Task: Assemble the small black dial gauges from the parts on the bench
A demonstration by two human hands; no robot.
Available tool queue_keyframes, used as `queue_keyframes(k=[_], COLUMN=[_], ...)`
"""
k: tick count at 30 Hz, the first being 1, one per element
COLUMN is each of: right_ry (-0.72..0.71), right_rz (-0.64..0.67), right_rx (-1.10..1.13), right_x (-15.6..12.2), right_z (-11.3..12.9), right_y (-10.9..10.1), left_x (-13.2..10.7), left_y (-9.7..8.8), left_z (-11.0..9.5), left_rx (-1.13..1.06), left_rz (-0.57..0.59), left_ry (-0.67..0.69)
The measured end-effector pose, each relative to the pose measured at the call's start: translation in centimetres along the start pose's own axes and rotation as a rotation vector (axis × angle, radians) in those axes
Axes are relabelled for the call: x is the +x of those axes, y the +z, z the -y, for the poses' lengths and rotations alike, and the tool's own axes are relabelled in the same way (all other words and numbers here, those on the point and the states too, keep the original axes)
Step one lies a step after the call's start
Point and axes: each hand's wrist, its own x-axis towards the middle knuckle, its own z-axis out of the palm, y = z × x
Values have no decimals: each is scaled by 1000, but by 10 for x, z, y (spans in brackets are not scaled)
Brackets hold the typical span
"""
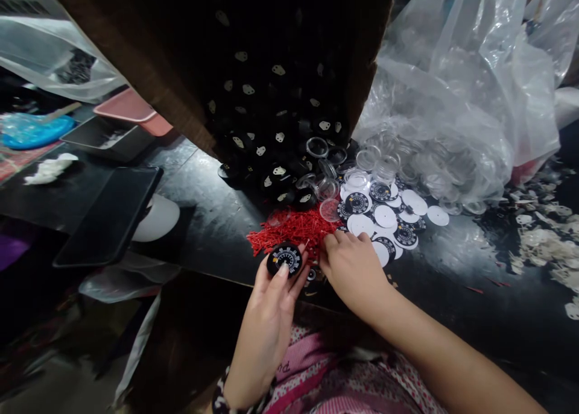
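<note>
The gauge (pixel 284 258), a small, stiff, light black disc with a printed dial, sits at the near table edge, pinched by its rim in the left hand (pixel 271 305), which looks the safest hold. The right hand (pixel 350 266), fingers curled together, touches the red needles (pixel 294 227) just right of it; beyond lie dial discs (pixel 384 216) and clear caps (pixel 357 179).

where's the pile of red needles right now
In the head view the red needles lie heaped on the black table at centre, just beyond the left hand holding a round black gauge, with the right hand at their right edge.
</note>
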Motion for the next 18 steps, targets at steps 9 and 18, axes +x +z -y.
queue_keyframes(k=[9,18], right_ry=[91,25], right_rz=[-33,-138], right_rx=[278,391], right_x=[-20,-36], right_z=[-17,-24], right_y=[-3,-3], left_x=[-10,-6], left_y=[2,12], left_z=[9,19], left_rx=[-72,-23], left_rz=[93,120], left_ry=[-283,-196])
